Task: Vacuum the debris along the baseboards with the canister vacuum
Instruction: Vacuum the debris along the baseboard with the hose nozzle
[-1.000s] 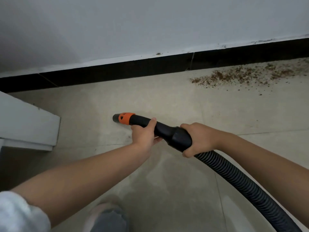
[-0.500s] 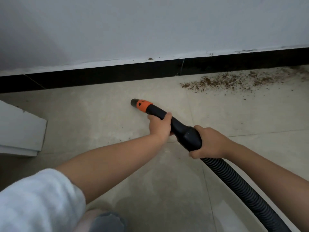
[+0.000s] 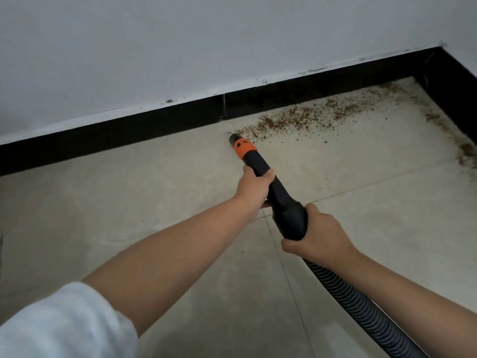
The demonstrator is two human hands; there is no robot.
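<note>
Nozzle tip (image 3: 235,138) sits at the near end of the debris trail (image 3: 304,117), just off the black baseboard (image 3: 154,127). Left hand (image 3: 254,188) is wrapped round the black wand (image 3: 260,165); right hand (image 3: 318,237) clasps the hose cuff (image 3: 294,220). Advise: keep the tip low, sweep slowly along the baseboard toward the corner, then cover the scatter on the side wall.

Hose (image 3: 361,308) (canister too) beyond frame edge
</note>
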